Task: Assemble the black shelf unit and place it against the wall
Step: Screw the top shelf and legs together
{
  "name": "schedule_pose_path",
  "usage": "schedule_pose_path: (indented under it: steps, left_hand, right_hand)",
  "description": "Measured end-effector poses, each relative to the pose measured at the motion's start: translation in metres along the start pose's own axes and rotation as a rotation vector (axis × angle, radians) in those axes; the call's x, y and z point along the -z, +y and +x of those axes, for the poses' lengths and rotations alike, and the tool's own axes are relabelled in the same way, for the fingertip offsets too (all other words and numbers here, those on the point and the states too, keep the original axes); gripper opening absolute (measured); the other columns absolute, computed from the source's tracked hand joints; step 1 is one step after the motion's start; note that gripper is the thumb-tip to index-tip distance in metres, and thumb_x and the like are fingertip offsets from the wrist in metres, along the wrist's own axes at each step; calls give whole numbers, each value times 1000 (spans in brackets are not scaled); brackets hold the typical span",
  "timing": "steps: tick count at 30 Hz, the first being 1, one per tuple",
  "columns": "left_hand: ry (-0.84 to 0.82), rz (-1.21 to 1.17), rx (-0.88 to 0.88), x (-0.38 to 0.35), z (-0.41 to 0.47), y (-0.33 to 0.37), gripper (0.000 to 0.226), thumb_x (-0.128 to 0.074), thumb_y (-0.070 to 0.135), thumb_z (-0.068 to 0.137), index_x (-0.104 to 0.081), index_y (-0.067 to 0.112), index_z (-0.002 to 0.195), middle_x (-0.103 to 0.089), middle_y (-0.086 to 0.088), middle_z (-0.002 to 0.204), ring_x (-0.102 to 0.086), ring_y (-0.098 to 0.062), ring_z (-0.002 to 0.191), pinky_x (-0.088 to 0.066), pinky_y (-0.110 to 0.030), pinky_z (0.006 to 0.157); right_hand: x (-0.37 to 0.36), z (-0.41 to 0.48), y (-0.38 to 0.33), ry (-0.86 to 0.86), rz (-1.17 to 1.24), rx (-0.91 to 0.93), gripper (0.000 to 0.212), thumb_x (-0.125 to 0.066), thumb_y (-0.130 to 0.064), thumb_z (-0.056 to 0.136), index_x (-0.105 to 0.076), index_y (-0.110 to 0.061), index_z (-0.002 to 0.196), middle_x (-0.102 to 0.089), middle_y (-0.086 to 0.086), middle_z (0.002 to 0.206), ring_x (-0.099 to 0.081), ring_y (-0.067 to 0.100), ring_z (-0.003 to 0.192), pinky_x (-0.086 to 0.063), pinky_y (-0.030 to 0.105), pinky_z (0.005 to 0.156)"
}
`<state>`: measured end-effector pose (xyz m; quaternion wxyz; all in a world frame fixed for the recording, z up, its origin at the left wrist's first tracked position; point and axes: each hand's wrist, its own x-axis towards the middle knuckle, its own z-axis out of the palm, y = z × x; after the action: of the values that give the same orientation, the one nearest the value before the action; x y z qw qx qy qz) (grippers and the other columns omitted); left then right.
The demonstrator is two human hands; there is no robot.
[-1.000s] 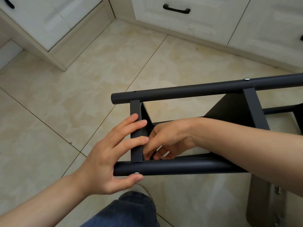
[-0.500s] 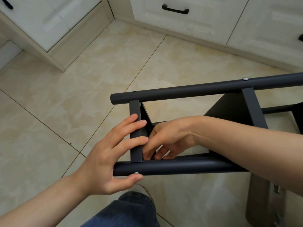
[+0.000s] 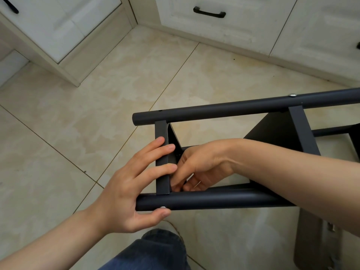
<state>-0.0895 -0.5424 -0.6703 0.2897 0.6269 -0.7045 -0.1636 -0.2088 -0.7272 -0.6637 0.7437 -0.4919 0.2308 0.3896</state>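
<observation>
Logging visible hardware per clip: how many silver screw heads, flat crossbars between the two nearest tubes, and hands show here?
Silver screw heads: 2
Flat crossbars: 2
Hands: 2
Total: 6

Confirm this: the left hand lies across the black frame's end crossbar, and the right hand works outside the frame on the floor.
One error. In the head view the left hand does lie across the end crossbar, but the right hand works inside the frame, between the far tube and near tube.

Black shelf unit past right edge
</observation>
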Motion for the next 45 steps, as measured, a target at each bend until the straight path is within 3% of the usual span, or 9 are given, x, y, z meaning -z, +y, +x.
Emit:
schedule_pose_path:
  steps: [5,13,18,20,27,35,38,41,45]
  left_hand:
    - [4,6,-2,0,-1,1,57,-56,56,94,-53,16,134,-39,-7,158,-27,-35,151,-28,-39,120]
    - [13,2,-3,-1,0,1,56,-54,57,95,-54,16,134,-39,-5,158,-29,-35,150,-29,-38,120]
    - [18,-2,-4,-1,1,1,56,-54,57,95,-53,16,134,-39,-5,158,-29,-36,150,-29,-38,120]
    - [18,-4,-2,-1,1,1,56,-54,57,95,-54,16,134,-39,-6,158,-29,-36,150,-29,-39,120]
    - [17,-3,-1,-1,0,1,56,-54,57,95,-54,17,134,-39,-4,158,-29,-36,150,-29,-39,120]
    - [6,-24,13,-1,-2,2,56,-56,56,95,-53,20,137,-38,-3,159,-27,-35,151,-27,-37,121]
    - [4,-39,32,0,-2,3,56,-57,56,95,-51,24,140,-36,-1,161,-25,-32,152,-27,-35,121]
    - [7,-57,67,2,-1,6,56,-58,56,94,-51,27,142,-34,2,162,-23,-28,154,-26,-31,121]
    - [17,-57,118,3,-2,11,60,-67,45,87,-51,32,143,-31,7,164,-20,-21,155,-23,-23,120]
  right_hand:
    - [-6,3,2,30,-12,15,7,-63,-10,93,-69,-5,96,-68,4,79,-59,11,66,-52,18,61]
    - [-3,2,1,40,-87,18,16,-64,-12,92,-69,-11,77,-67,0,75,-55,10,64,-47,20,64]
    - [-3,3,2,32,-134,-28,15,-64,-25,93,-70,-14,87,-66,0,83,-57,12,72,-47,24,71]
    - [-2,2,1,-6,-91,-29,11,-63,-22,94,-69,-13,94,-67,0,87,-59,12,74,-49,23,71]
    - [0,5,4,21,-90,28,22,-65,-17,93,-71,-17,72,-70,-4,75,-58,9,68,-49,19,60]
    - [-6,2,5,69,-140,96,20,-65,-16,93,-73,-18,75,-70,-2,77,-60,10,70,-49,21,67]
    - [-7,-8,6,76,-187,133,14,-63,-22,96,-75,-16,92,-72,0,89,-64,12,80,-51,24,77]
    - [-7,-22,7,98,-245,170,24,-58,-26,100,-69,-11,115,-69,3,103,-63,15,94,-50,30,89]
    - [-8,-46,7,135,-284,189,22,-58,-28,99,-68,-17,116,-68,1,106,-62,15,96,-50,29,89]
